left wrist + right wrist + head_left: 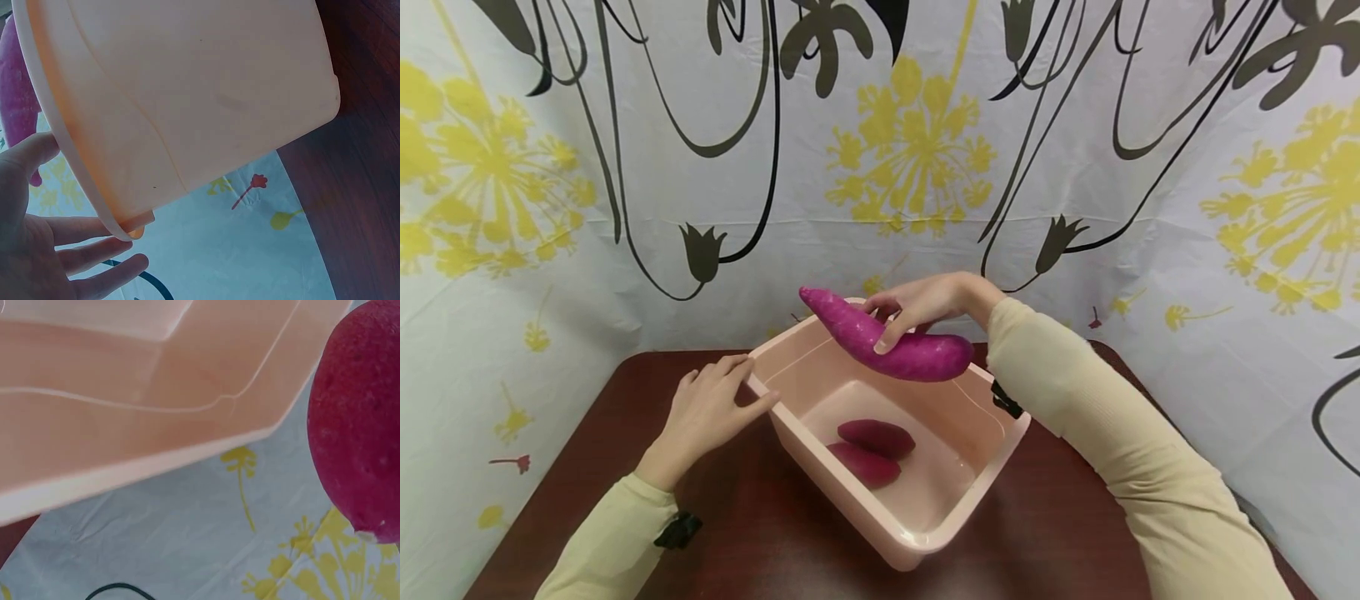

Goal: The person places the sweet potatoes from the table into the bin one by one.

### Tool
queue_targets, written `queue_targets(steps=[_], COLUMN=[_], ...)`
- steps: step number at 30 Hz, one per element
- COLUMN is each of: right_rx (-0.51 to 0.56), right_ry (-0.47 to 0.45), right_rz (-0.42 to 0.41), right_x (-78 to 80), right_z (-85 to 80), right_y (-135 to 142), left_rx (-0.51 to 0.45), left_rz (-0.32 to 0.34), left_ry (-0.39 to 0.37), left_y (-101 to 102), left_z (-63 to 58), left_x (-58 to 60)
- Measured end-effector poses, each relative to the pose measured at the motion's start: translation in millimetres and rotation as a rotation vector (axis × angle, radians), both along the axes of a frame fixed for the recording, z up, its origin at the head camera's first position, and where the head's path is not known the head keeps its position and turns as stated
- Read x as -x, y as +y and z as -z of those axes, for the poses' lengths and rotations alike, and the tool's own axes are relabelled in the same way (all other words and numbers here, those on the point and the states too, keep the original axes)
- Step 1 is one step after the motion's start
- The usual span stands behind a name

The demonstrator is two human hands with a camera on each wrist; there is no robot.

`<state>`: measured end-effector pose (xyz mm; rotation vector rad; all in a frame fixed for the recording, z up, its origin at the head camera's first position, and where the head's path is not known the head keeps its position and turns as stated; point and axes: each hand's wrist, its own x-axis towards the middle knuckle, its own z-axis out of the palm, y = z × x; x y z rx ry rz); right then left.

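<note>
The right hand (925, 304) has its fingers clamped on a long purple sweet potato (928, 358), held tilted over the tub (925, 492); at least two darker sweet potatoes (880, 440) lie together on the tub's floor; the left hand (711, 408), fingers spread apart, touches the rim at a corner; the tub stands on a dark red surface (730, 517) before a patterned curtain (647, 196).

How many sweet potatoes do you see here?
3 in sight: a sweet potato in the right hand over the tub, a second sweet potato and a third sweet potato close together inside it. More may be hidden.
</note>
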<state>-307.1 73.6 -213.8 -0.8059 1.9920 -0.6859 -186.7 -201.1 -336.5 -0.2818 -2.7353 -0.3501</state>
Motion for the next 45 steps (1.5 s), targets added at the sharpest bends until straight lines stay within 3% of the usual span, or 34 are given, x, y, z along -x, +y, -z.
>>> queue_targets(steps=[18, 29, 45], right_rx=[-0.036, -0.145, -0.286], right_ry=[-0.118, -0.084, -0.090], right_rz=[-0.035, -0.017, -0.071], right_x=[1.8, -1.3, -17.4], right_z=[44.1, 75.1, 115.7], right_y=[-31, -40, -54], left_rx=[0.003, 0.001, 0.005], left_rz=[-0.003, -0.003, -0.011], left_ry=[-0.001, 0.004, -0.016], left_y=[0, 0, 1], left_z=[1.5, 2.3, 2.2], left_x=[0.6, 1.3, 1.2])
